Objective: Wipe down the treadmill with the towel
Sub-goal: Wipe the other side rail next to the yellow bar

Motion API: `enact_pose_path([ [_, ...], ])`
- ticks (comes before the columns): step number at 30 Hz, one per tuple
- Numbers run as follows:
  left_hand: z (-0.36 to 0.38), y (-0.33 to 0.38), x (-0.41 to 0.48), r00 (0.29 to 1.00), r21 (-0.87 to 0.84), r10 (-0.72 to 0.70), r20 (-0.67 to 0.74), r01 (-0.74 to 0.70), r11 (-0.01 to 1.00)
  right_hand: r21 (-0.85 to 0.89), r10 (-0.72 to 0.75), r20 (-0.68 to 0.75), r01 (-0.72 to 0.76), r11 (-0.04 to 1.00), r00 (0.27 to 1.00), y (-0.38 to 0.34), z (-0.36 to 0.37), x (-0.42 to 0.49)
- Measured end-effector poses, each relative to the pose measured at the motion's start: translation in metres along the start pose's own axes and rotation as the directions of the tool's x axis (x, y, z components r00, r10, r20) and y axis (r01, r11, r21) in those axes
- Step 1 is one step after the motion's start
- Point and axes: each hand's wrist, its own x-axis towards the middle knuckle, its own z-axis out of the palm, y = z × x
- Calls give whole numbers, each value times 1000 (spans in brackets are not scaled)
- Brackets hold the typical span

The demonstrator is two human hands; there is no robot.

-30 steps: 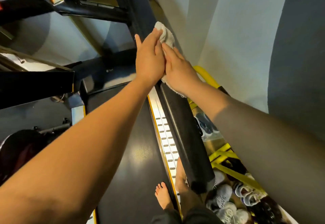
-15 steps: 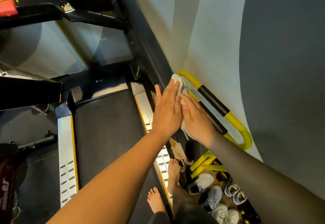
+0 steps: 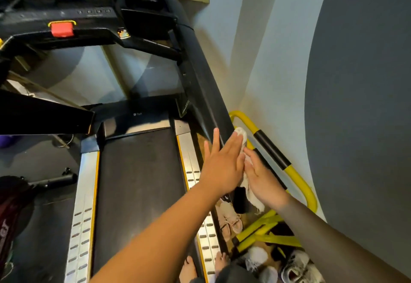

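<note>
Moved down the sloping black bar [image 3: 206, 96] of the treadmill [image 3: 138, 182] since a second ago, both hands and the towel [image 3: 242, 133] together, now close to the bar's lower end. Tilted up too, the view, with more of the console [image 3: 66, 16] showing at the far end.

Left hand [image 3: 222, 167] laid flat against the bar's inner face, fingers straight and slightly spread, gripping nothing. Right hand [image 3: 264, 182] flat as well, fingers straight, pressing the towel onto the bar's outer side. Towel white and bunched, caught between the two palms, with one lump poking out past the fingertips and a frayed tail hanging below the right palm. Cannot tell whether wrapped right over the bar's top edge.

Just beside the right hand, a yellow rail [image 3: 298, 178] with black sleeves, between the bar and the wall [image 3: 355, 105]. Along the belt's right edge, a silver side strip [image 3: 192, 167] passing under the left forearm. On the console, a red stop key [image 3: 62, 29].

On the floor under the hands, between the treadmill's right edge and the yellow frame, a pair of pale shoes [image 3: 231, 220]. Further toward the near right corner, white sneakers [image 3: 295, 265]. Bare feet [image 3: 189, 269] at the near end of the right side strip.
</note>
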Motion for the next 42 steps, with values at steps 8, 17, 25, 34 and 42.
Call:
enact_pose_path([
  [8,-18,-19,13,993,-16,42,113,-40,999,276,270,16,-263,924,963,25,4,-28],
  [17,-16,-16,14,988,486,75,135,-132,864,238,68,-45,-56,970,997,13,13,0],
  [25,-12,1,27,991,591,27,127,-98,801,-29,160,-108,-164,986,981,79,50,-70],
  [34,-12,-9,30,978,515,106,179,-185,837,-19,64,-204,-70,997,977,58,49,-45],
  [42,-13,-6,29,983,512,79,164,-154,845,49,94,-178,-87,995,979,74,42,-56],
])
